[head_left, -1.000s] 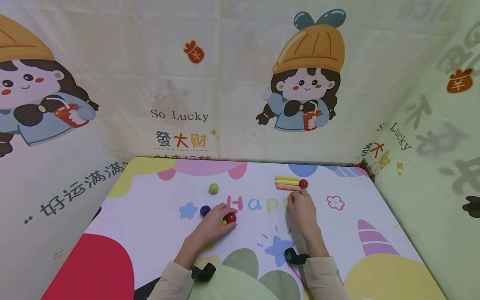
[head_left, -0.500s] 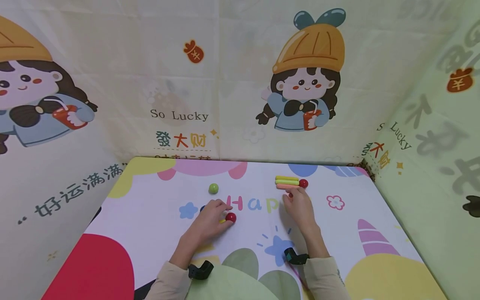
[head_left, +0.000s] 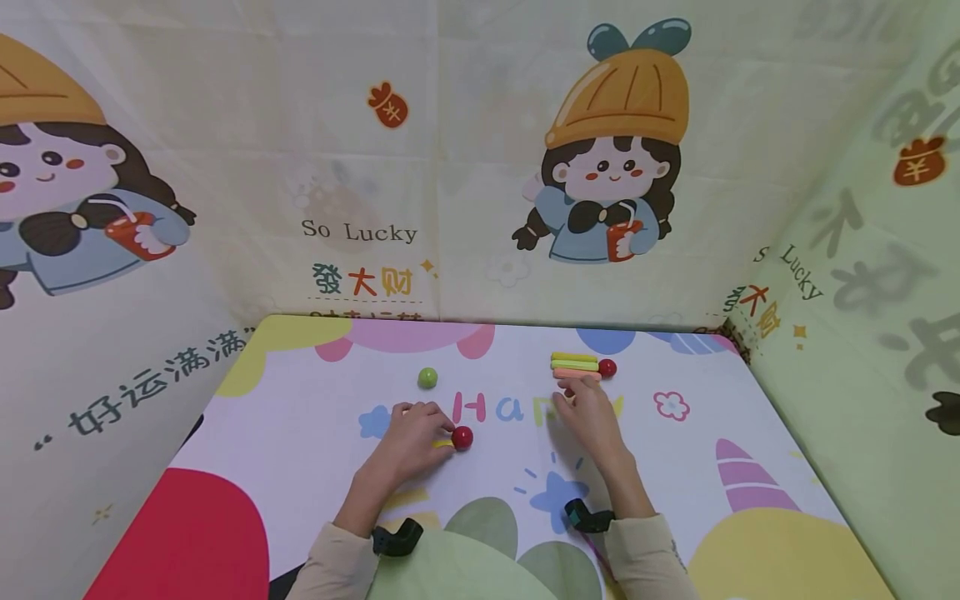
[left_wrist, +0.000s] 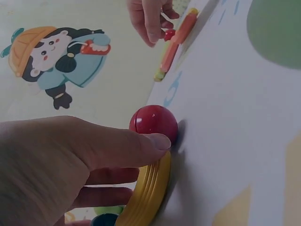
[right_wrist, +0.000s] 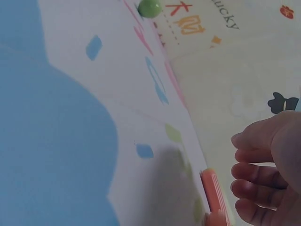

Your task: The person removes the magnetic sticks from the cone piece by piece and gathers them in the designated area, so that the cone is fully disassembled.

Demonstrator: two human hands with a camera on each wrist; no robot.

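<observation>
In the left wrist view, my left hand (left_wrist: 51, 162) pinches a curved yellow toy rod (left_wrist: 149, 190) at the end where it meets a red ball (left_wrist: 154, 121); the thumb also touches the ball. A dark ball (left_wrist: 104, 220) shows behind the fingers. From the head view, most of the rod is hidden under that hand. My right hand (head_left: 590, 410) hovers just in front of the straight rods, its fingers loosely bent around nothing visible. An orange rod (right_wrist: 214, 190) lies beside its fingertips. It is the nearest of a stacked row with a light green rod (head_left: 573, 365) and a yellow rod (head_left: 573, 356).
At the right end of the row sits another red ball (head_left: 607, 367). A green ball (head_left: 427, 377) stands alone farther back on the left. The printed table mat (head_left: 510, 467) ends at a cloth backdrop (head_left: 480, 167) behind and on both sides.
My left hand has shifted left, uncovering more of the red ball and covering the dark blue ball. My right hand has drifted slightly left along the orange rod.
</observation>
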